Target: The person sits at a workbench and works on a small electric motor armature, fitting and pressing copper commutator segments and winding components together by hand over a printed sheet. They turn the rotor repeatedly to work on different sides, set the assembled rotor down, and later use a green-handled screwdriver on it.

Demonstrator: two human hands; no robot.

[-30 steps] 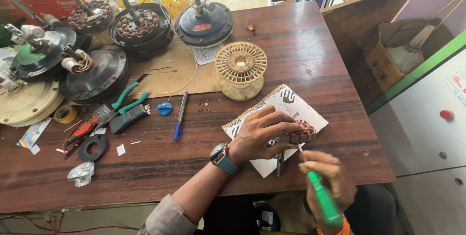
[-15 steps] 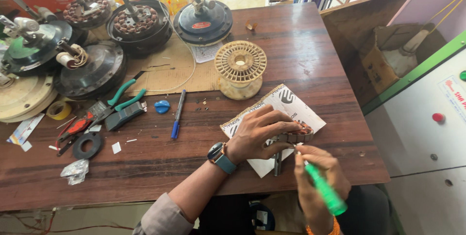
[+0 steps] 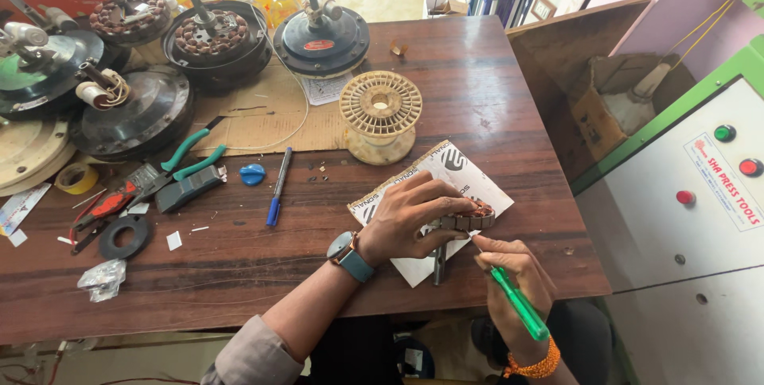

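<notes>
Stator core, the small round metal one with copper-coloured windings, is pinned under the left hand, fingers curled over its top and gripping it, with its dark metal shaft poking out toward the near edge. It sits on a white printed booklet with a spiral edge near the front right of the dark wooden surface. The left wrist has a watch with a teal strap on it.

Right hand is closed around a green-handled screwdriver, tip pointing up at the core's near side, looks like it's touching or just about. Orange bead bracelet on that wrist.

Moving out: a cream plastic spool stands just behind the booklet. Left of that, a blue pen and a little blue cap lie on the wood, then teal-handled pliers, red-handled cutters, a black rubber ring, a roll of yellow tape and a crumpled clear plastic bag.

Back left is crowded with black ceiling-fan motor housings, a couple open with windings showing, partly on a sheet of brown cardboard. Off the right side there's a grey and green machine cabinet with coloured buttons.
</notes>
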